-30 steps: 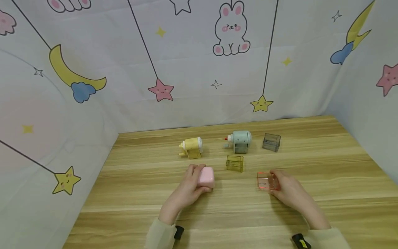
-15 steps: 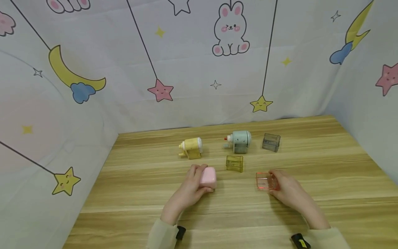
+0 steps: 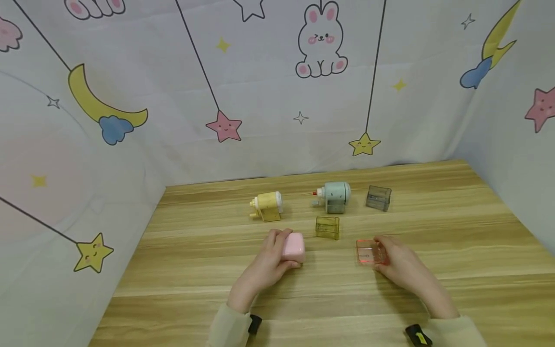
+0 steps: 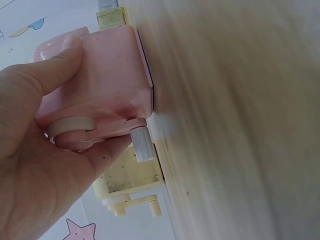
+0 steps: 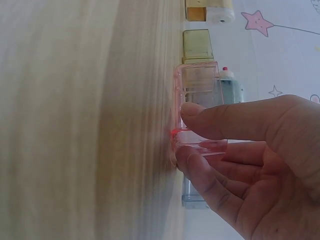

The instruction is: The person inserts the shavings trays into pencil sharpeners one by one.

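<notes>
My left hand [image 3: 266, 265] grips a pink pencil sharpener [image 3: 295, 247], thumb on the near side and fingers over the far side. In the left wrist view the sharpener's crank handle [image 4: 143, 144] points towards the palm, and its base is right at the table. To the right, my right hand [image 3: 401, 264] pinches a clear red shavings drawer [image 3: 366, 252] by its right end, between thumb and fingers. The drawer's open left end faces the sharpener, with a gap of bare wood between them. Low on the table, the drawer shows its clear walls in the right wrist view [image 5: 200, 80].
Behind the hands stand a yellow crank sharpener [image 3: 268, 205] and a pale blue one [image 3: 336, 197]. A clear yellow drawer [image 3: 327, 227] lies between the hands, farther back; a clear grey drawer [image 3: 378, 198] is at the back right. A printed cloth [image 3: 269, 159] hangs behind the wooden table [image 3: 182, 270].
My left hand has slid a little to the right with the pink sharpener, towards the red drawer. My right hand and drawer have shifted only slightly left.
</notes>
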Demonstrator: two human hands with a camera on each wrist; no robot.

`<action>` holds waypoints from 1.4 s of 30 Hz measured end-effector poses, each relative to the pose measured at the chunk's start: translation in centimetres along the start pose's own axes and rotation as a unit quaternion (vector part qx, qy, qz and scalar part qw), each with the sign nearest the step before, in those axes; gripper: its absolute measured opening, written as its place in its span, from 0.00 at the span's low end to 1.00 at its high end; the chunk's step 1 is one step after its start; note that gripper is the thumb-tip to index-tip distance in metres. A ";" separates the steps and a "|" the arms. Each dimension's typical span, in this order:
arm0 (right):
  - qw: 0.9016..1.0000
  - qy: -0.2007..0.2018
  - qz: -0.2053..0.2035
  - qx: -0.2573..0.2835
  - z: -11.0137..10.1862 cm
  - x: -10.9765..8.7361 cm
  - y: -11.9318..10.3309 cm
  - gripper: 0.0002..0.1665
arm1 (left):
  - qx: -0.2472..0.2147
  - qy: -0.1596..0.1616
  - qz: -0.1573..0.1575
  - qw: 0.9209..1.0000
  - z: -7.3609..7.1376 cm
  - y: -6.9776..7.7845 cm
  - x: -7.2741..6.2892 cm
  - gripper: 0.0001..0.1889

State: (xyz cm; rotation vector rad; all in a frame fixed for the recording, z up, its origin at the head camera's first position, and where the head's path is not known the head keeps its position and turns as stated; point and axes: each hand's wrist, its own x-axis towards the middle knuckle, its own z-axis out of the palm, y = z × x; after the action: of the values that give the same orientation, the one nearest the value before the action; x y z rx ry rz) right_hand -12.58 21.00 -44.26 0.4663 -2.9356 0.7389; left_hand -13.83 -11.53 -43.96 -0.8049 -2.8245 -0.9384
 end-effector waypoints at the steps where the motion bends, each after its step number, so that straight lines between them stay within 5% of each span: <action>1: 1.000 0.000 0.000 0.000 0.0 0.0 0.0 0.35 | 0.002 0.000 0.000 1.000 0.0 0.0 0.0 0.37; 42: 1.000 -0.009 0.000 0.011 0.7 0.8 -1.3 0.36 | 0.008 -0.024 0.000 1.000 0.7 1.4 0.8 0.37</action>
State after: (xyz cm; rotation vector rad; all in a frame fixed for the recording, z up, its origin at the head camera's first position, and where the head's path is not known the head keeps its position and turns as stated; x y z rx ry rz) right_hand -12.88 19.32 -44.20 0.4786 -2.9459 0.7730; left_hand -13.77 -9.80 -43.66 -0.8362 -2.8686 -0.9076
